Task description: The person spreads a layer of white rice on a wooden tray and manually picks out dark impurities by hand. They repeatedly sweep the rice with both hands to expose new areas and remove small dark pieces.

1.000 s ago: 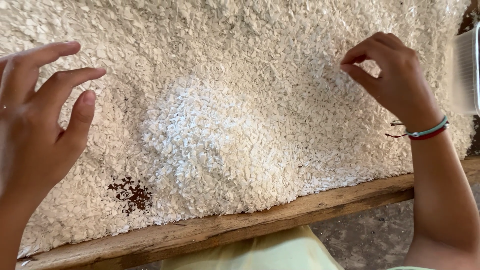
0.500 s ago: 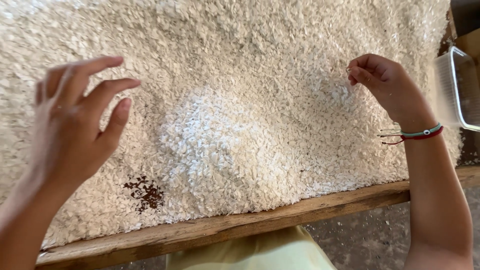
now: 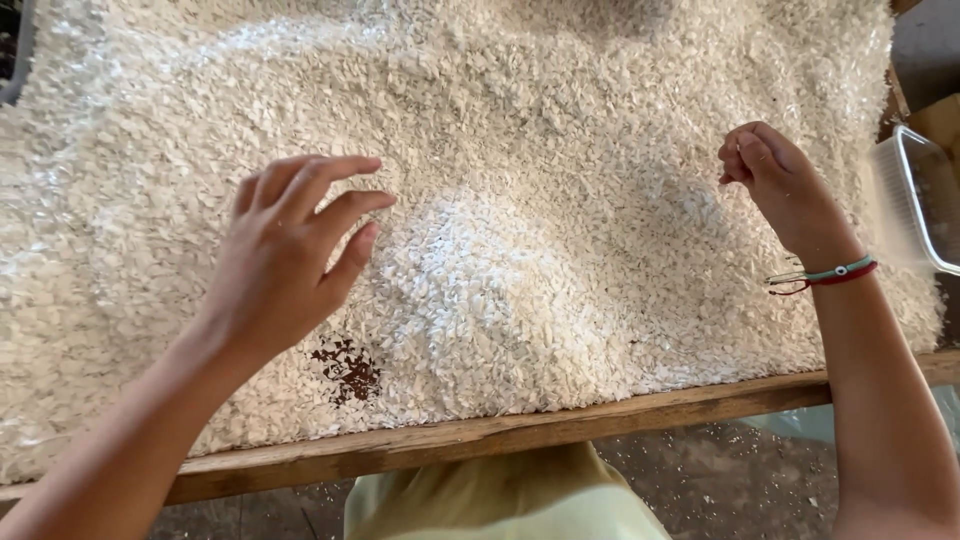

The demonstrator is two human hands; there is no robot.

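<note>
White plastic flakes (image 3: 520, 110) cover the wooden-edged table (image 3: 560, 425). Left hand (image 3: 285, 265) hovers at centre-left, fingers spread apart. Right hand (image 3: 785, 190), upper right, has its fingertips pinched together; whether on a flake, I cannot tell.

Flakes (image 3: 520, 120) cover the table (image 3: 480, 435); a container (image 3: 915, 200) sits at right.

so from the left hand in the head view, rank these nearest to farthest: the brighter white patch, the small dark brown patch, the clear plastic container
From the left hand:
1. Brighter white patch, just right of the fingertips in the bed of white flakes.
2. Small dark brown patch, below the hand near the wooden edge. Close to call with the first.
3. Clear plastic container, far right, beyond the right hand.
</note>
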